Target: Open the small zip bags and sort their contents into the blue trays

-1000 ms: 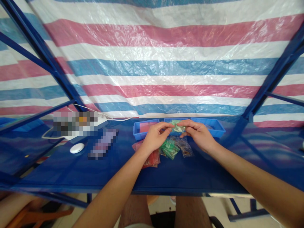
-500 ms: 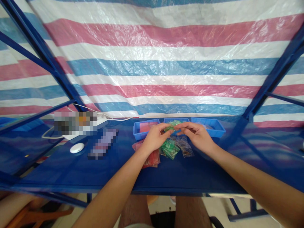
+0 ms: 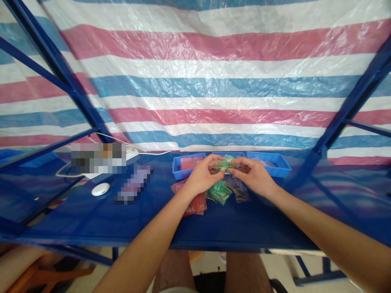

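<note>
Green packet (image 3: 225, 164) pinched between both hands, contents indistinct.

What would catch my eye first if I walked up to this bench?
Probably the striped tarp in red, white and blue, which fills the whole back. Below it, the left hand and right hand meet over the blue table, pinching a small green packet between them. Under the hands lie piles of red packets, green packets and dark packets, with three blue trays just behind.
</note>
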Demonstrator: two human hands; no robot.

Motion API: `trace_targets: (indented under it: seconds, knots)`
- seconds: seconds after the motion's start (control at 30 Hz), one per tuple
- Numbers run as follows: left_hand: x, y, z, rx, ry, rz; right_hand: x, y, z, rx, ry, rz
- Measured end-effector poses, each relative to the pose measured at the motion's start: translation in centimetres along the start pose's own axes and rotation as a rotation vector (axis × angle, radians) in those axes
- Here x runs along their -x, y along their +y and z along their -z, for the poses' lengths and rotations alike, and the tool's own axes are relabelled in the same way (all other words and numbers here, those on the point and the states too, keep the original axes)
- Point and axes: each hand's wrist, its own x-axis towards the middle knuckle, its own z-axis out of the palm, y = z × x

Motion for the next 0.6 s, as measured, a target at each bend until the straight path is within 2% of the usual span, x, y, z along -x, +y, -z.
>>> trace_targets:
  seconds: [0.1, 0.2, 0.27, 0.33, 0.47, 0.53, 0.6]
  knots:
    - [-0.3, -0.3, 0.1, 0.031, 0.050, -0.022, -0.1, -0.3, 0.1, -0.026, 0.041, -0.035]
    - [-0.6, -0.4, 0.2, -0.061, 0.153, -0.036, -0.1, -0.5, 0.3, 0.029, 0.147, -0.050]
    - [-0.5, -0.2, 0.2, -0.111, 0.150, -0.020, -0.1, -0.7, 0.5, 0.093, 0.221, -0.029]
    - [-0.3, 0.2, 0.1, -0.095, 0.087, -0.009, 0.0, -0.9, 0.4, 0.137, 0.244, 0.006]
    - [0.0, 0.5, -0.1, -0.050, -0.029, -0.035, 0.4, -1.3, -0.1, 0.162, 0.057, 0.109]
    - [-0.1, 0.2, 0.0, -0.052, -0.011, -0.044, 0.5, -1.4, -0.3, 0.179, -0.012, 0.150]
    - [-0.3, -0.4, 0.2, -0.040, 0.033, -0.027, 0.5, -1.3, -0.3, 0.193, 0.005, 0.150]
